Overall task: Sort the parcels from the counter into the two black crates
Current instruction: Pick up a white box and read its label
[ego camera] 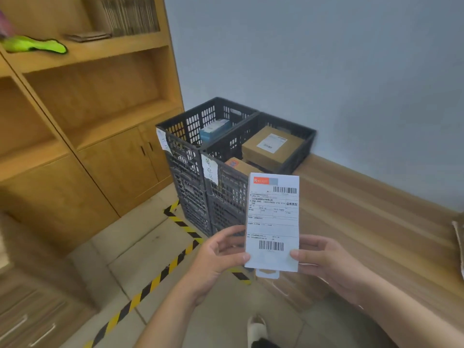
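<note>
Item in hand: one flat white parcel, an upright rectangle faced with a smooth printed shipping label, a red logo at the top and two barcodes. We hold it in front of the right crate, nearer to us and clear of its wall. Left hand: partly closed, thumb pressed on the label's lower left corner, fingers curled behind. Right hand: likewise, thumb pinching the lower right edge. The right crate is black plastic with perforated lattice walls and a handwritten paper tag; inside lie brown cardboard cartons, the topmost bearing a white label. Touching its left side stands the left crate, same make, holding a blue box. Right of the right crate runs the wood-grain bench. Left of it stands a wooden shelf unit; on the tiled floor before it runs yellow-and-black tape.
</note>
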